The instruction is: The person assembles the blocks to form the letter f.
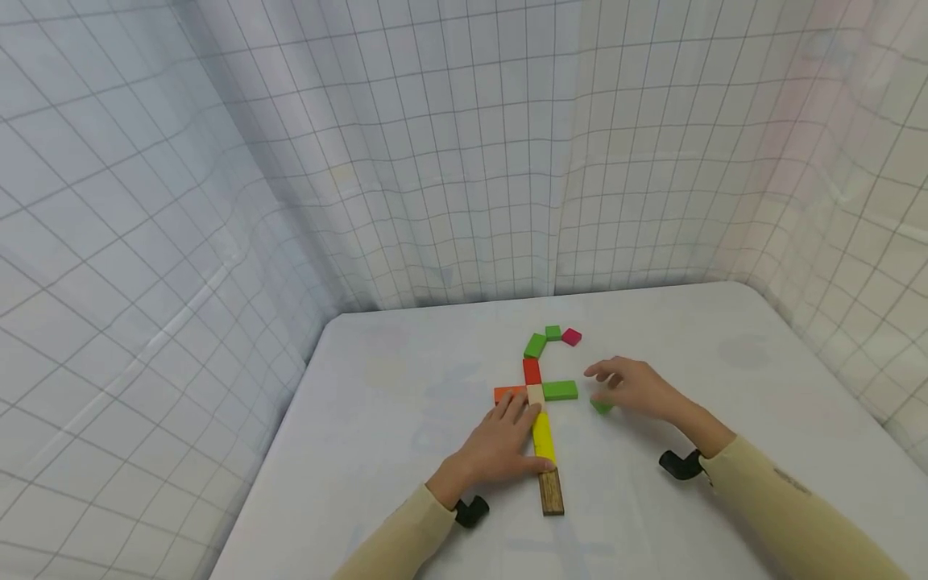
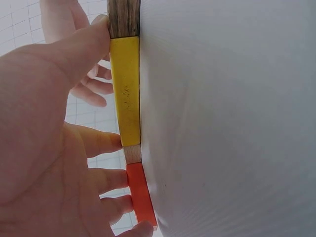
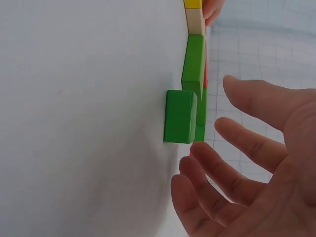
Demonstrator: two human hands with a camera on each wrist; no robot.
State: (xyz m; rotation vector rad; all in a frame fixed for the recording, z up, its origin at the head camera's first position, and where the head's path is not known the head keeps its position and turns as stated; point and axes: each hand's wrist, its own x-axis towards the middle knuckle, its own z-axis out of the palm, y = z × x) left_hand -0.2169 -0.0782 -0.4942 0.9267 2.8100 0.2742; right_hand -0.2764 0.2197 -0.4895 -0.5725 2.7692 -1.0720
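My left hand (image 1: pixel 500 448) lies over a line of wooden blocks with its fingers spread. Its fingertips touch the orange block (image 2: pixel 140 192), and its thumb rests where the yellow block (image 1: pixel 543 441) meets the dark brown block (image 1: pixel 552 493). A small pale block (image 1: pixel 536 394) joins the yellow, orange, red (image 1: pixel 532 371) and long green (image 1: pixel 561 391) blocks. To the right, my right hand (image 1: pixel 635 390) hovers beside a separate green block (image 3: pixel 179 116), fingers loosely bent and apart from it in the right wrist view.
Beyond the red block, a tilted green block (image 1: pixel 535 345), a small green block (image 1: pixel 553 332) and a crimson block (image 1: pixel 572 337) curve to the right. A white table (image 1: pixel 391 362) bears everything. Grid-patterned white curtains (image 1: pixel 449 161) hang behind it and at both sides.
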